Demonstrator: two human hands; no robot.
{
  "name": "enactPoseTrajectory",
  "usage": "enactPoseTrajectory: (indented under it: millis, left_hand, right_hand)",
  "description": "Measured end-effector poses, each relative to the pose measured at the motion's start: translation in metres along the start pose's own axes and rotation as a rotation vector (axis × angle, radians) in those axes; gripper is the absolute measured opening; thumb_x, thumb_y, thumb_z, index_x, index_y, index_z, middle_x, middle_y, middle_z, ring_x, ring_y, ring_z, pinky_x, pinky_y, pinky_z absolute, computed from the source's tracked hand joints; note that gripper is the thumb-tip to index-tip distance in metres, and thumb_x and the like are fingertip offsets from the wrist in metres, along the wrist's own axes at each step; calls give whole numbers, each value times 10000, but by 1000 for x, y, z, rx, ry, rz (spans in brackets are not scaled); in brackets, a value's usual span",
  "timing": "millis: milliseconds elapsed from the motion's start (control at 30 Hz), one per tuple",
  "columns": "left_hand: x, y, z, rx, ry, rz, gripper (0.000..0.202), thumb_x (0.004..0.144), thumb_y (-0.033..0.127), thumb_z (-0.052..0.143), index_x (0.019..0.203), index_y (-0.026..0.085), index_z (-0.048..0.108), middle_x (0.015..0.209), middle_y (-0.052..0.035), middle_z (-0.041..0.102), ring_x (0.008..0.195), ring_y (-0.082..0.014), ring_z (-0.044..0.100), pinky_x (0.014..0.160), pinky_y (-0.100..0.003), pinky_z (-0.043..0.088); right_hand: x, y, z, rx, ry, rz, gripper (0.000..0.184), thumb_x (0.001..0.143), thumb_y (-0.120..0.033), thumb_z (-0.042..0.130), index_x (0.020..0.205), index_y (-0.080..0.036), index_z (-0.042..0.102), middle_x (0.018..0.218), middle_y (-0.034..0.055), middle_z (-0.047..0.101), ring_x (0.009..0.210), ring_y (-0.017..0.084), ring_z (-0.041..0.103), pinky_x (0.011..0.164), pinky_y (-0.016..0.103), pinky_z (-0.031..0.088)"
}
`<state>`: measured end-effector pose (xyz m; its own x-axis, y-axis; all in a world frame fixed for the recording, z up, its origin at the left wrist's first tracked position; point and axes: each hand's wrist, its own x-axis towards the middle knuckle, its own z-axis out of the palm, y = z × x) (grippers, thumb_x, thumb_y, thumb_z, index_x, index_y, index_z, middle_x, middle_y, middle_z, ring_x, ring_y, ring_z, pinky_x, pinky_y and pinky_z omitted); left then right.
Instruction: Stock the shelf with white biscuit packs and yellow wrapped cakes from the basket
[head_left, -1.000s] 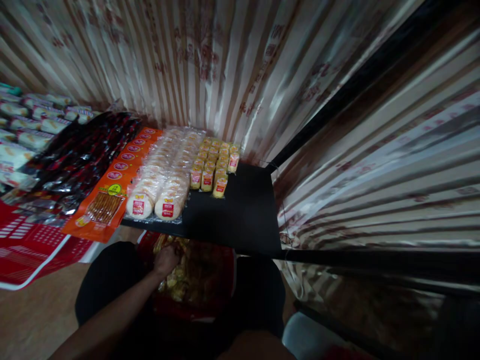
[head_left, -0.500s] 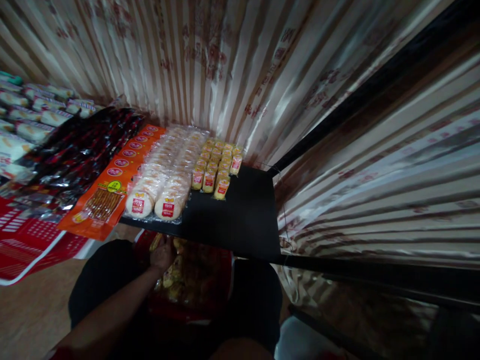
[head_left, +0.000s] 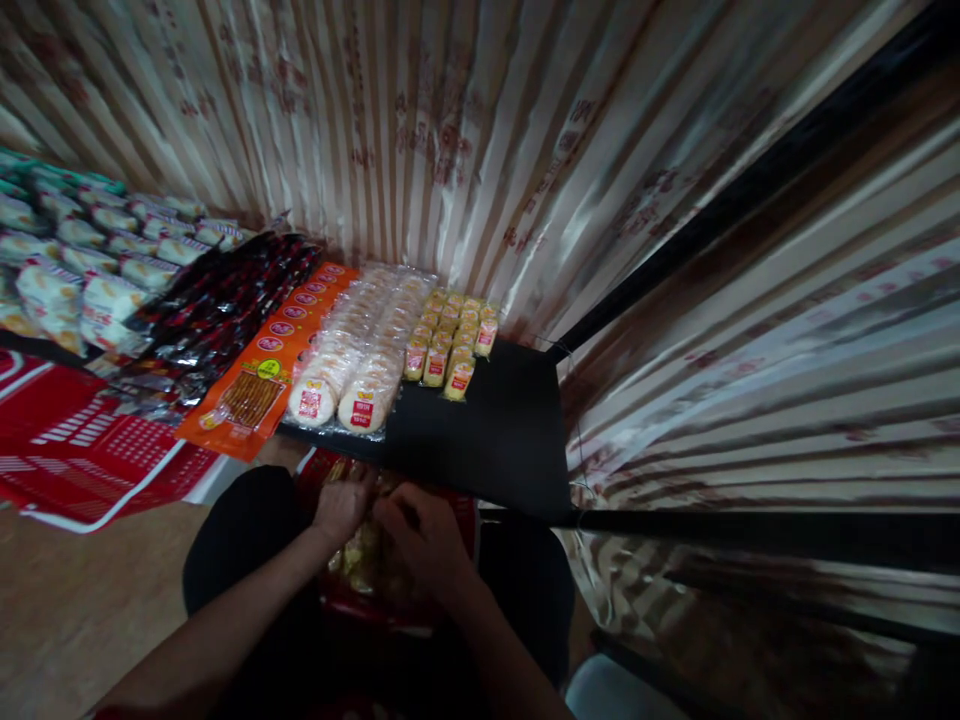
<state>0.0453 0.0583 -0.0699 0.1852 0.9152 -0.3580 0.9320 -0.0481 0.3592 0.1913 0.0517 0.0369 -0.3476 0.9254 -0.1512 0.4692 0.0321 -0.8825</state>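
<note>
Beneath the left hand (head_left: 343, 508) and right hand (head_left: 426, 532), packs (head_left: 361, 562) lie in a red bin (head_left: 360, 603). I see both hands' fingers curled, the right's looser, but cannot tell whether either grips anything. I judge the step as picking among packs; the next move calls for a sure pinch, clear of the shelf (head_left: 495, 435) ahead.

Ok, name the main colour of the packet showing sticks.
The packet is orange, clearest in the head view.
</note>
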Motion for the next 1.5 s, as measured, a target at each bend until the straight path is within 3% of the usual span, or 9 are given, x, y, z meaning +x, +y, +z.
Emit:
enactPoseTrajectory:
  millis: [100,233,367,600,867,1000,1233,1367,1500]
  left_hand:
    - [-19,9,-22,17,-100,193,283,841,206,388,1034,206,595,1075,-99,616,772,-200,618,668,-283,449]
    - [-39,23,-47,-37,-137,288,309,831,173,390,1077,169,577,967,-94,661,821,-192,621,706,-267,456]
    - [-50,37,-71,5,-112,365,292,768,143,458,1007,210,612,1066,-70,640,916,-205,614,734,-272,459]
    - [-46,67,-102,169,-184,389,135,743,172,526,778,176,656,774,-53,680,728,-199,626,608,-246,425]
    - [-34,97,-127,259,34,689,122,811,266,543,909,237,610,874,-17,642,789,-163,542,630,-235,394]
    - [-20,109,-141,317,109,757,166,859,299,480,810,206,609,763,-39,602,769,-173,502,644,-258,389]
    - [13,131,-149,326,184,828,153,852,229,477,940,174,590,863,-64,583,879,-193,514,765,-292,435]
    - [27,148,-140,140,393,651,313,886,227,378,1182,204,481,1204,-84,477,1067,-197,490,857,-311,457]
    - [37,158,-106,-170,434,448,307,866,173,343,1109,186,529,1150,-75,512,1037,-163,529,900,-291,466]
  right_hand:
    - [-3,22,0,-162,92,-114,222,863,-273,447,754,-193,622,723,34,625,690,165,550,667,303,432]
    - [-12,33,7,-308,-23,-220,288,854,-243,469,1113,-204,588,1104,82,616,1042,222,517,925,389,397]
    - [-23,25,3,-312,-151,-196,485,837,-315,520,1292,-166,442,1253,114,534,1139,220,484,980,382,377]
    - [-29,14,-21,-295,-46,-238,485,741,-290,631,1201,-187,517,1196,97,578,1113,225,521,958,388,408]
    - [-36,22,-52,-171,236,-202,158,797,-212,546,953,-207,566,1007,45,644,951,167,602,847,294,474]
    - [-36,33,-62,-192,295,-82,246,766,-257,595,1003,-216,543,920,21,650,861,171,618,784,299,491]
    - [-19,53,-81,-161,415,-87,372,751,-305,599,1113,-224,583,964,55,663,896,204,614,828,350,481]
    - [5,71,-92,150,455,-29,306,751,-357,569,1010,-206,630,894,54,686,815,193,639,766,333,507]
    - [33,93,-102,414,571,54,338,695,-380,589,962,-175,621,920,72,689,826,198,653,784,332,512]
